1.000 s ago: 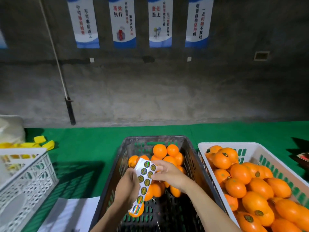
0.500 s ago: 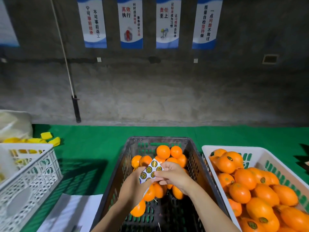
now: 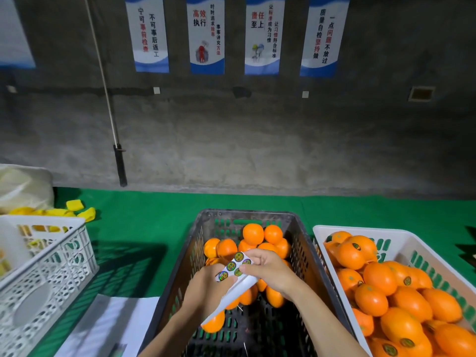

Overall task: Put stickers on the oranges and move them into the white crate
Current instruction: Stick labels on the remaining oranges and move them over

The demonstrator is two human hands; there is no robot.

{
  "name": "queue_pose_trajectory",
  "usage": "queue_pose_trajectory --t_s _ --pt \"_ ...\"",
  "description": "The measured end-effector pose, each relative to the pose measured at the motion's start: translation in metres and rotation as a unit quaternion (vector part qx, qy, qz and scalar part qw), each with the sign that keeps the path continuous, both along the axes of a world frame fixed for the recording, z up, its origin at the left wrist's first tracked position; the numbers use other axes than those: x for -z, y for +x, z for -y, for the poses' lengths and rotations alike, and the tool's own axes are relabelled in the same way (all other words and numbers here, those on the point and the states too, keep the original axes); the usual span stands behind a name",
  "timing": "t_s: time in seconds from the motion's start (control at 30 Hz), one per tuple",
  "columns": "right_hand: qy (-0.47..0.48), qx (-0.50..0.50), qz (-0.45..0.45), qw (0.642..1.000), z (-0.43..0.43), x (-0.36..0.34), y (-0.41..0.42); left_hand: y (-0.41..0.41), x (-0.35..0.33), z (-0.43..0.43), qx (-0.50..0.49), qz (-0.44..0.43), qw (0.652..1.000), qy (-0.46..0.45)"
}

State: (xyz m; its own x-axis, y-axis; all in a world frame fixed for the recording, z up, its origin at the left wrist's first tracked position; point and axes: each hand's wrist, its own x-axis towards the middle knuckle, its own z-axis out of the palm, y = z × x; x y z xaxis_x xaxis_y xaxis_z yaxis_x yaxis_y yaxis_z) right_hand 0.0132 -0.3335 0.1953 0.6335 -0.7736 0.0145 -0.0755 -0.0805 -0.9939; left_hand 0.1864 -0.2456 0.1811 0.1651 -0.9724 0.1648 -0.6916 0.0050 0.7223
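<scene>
Sticker strip (image 3: 233, 269): white backing, folded over on itself, five round green-and-gold stickers showing on the upper flap, blank tail slanting down to the left. Pinched at its lower part by the left hand (image 3: 206, 289), fingers curled round the paper; pinched at the upper edge by the right hand (image 3: 268, 271), thumb and fingertips closed on the flap. Both hands over the middle of the dark crate (image 3: 296, 243), above its pile of oranges (image 3: 253, 234), none of those bearing a visible sticker; a few loose ones lower down, partly hidden behind the hands and the strip. Just to the right, touching or nearly touching the dark crate, the white crate (image 3: 360, 231), heaped with stickered oranges (image 3: 381, 279), dark round labels on several. To the left, a white lattice crate (image 3: 51, 269) with yellow pieces (image 3: 74, 204) behind it and a pale sack (image 3: 23, 186); white paper (image 3: 110, 325) lying near the front edge. Green mat (image 3: 144, 222) under everything, grey wall (image 3: 257, 137) with four posters (image 3: 206, 34) behind. Compared with a second ago: strip no longer hanging long and open with many stickers, now doubled over and shorter, held slightly lower in the crate.
</scene>
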Motion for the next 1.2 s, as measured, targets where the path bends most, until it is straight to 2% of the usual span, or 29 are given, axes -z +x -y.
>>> queue_pose_trajectory --t_s 0.13,0.27,0.5,0.83,1.03,1.2 --pt "-0.006 0.03 -0.015 0.999 -0.0014 -0.0043 -0.0027 -0.0024 -0.0055 0.0001 0.012 -0.034 0.999 -0.025" --pt "0.009 0.022 -0.039 0.999 -0.0042 -0.005 -0.0016 -0.001 -0.0036 0.0005 -0.041 -0.097 0.994 -0.04" --pt "0.035 -0.022 -0.051 0.998 -0.0042 -0.0011 0.0008 -0.0031 -0.0067 -0.0007 -0.05 -0.028 0.997 -0.052" --pt "0.033 -0.02 -0.071 0.997 -0.0027 0.001 0.0021 -0.0018 -0.0053 -0.0003 -0.07 -0.028 0.995 -0.069" --pt "0.035 0.004 -0.086 0.996 -0.0034 0.0007 0.0028 -0.0017 -0.0027 0.0018 -0.057 -0.004 0.995 -0.08" --pt "0.045 0.052 -0.149 0.986 0.002 0.0044 0.0006 -0.0016 -0.0094 0.0001 -0.075 0.038 0.989 -0.124"
